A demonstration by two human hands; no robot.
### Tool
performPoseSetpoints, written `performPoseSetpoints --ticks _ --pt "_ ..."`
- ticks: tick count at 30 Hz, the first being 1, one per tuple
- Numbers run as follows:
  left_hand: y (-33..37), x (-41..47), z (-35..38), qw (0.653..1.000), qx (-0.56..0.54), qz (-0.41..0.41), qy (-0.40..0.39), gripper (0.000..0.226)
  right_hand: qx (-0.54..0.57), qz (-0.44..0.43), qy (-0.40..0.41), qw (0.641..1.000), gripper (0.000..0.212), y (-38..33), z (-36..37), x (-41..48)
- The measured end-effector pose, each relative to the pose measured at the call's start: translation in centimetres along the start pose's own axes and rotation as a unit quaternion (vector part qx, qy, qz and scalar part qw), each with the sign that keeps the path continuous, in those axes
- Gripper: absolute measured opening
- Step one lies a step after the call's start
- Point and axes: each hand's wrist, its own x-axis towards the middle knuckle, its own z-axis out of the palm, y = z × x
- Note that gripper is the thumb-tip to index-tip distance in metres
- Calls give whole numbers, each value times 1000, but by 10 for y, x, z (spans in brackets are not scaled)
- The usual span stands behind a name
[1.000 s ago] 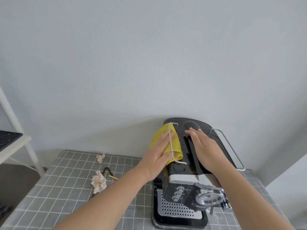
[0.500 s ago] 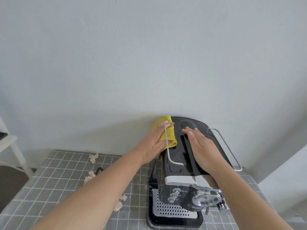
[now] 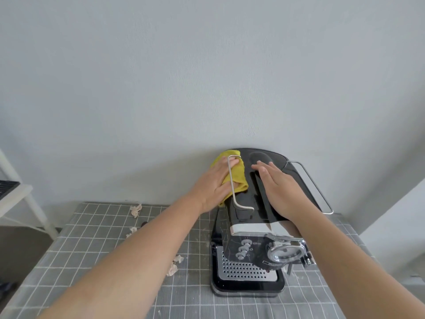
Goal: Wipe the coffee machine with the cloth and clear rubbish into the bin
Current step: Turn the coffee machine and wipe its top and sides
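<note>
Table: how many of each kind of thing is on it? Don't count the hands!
Coffee machine: 1
Yellow cloth, on the machine: 1
Crumpled paper scraps: 4
Total: 6
A small dark thing near the scraps is too hidden to name.

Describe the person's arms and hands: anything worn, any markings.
The left hand and right hand are bare: no gloves, rings or watch show. The left forearm and right forearm are bare too; no sleeve, band or marking is in view.
</note>
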Motion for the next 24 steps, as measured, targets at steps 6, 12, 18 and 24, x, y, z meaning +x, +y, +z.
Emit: performPoseSetpoints --ticks 6,12,18,24 --pt "17 -54 18 995 -93 12 36 51 -18 -2 6 1000 47 -2 2 1" --pt "62 -117 50 987 -142 -4 80 49 -78 -11 -4 997 41 1 7 5" --pt "45 -66 30 980 -178 -74 51 46 -162 -38 24 986 41 0 8 1" --pt "49 -69 33 973 -210 -60 69 46 -161 -97 -12 982 44 -9 5 1"
